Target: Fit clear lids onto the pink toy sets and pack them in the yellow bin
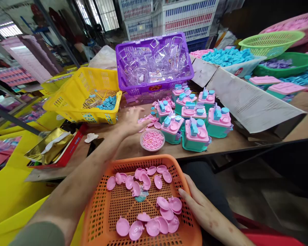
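Observation:
My left hand (131, 120) is stretched out over the table, fingers apart and slightly blurred, beside a loose pile of small pink plastic parts (148, 120). I see nothing held in it. My right hand (196, 201) grips the right rim of an orange plastic basket (93, 208), which sits in front of me below the table edge. Inside the basket lie several shallow pink oval toy dishes (122, 226), each with a small tab. A bowl of tiny pink sticks (152, 140) stands near the table's front edge, close to my left hand.
Several green-and-pink toy boxes (195, 135) stand right of the bowl. Behind are a yellow basket (66, 97) with blue pieces and a purple basket (155, 85) of clear plastic cases. A cardboard piece (254, 99) leans at right. A red box (73, 148) lies left.

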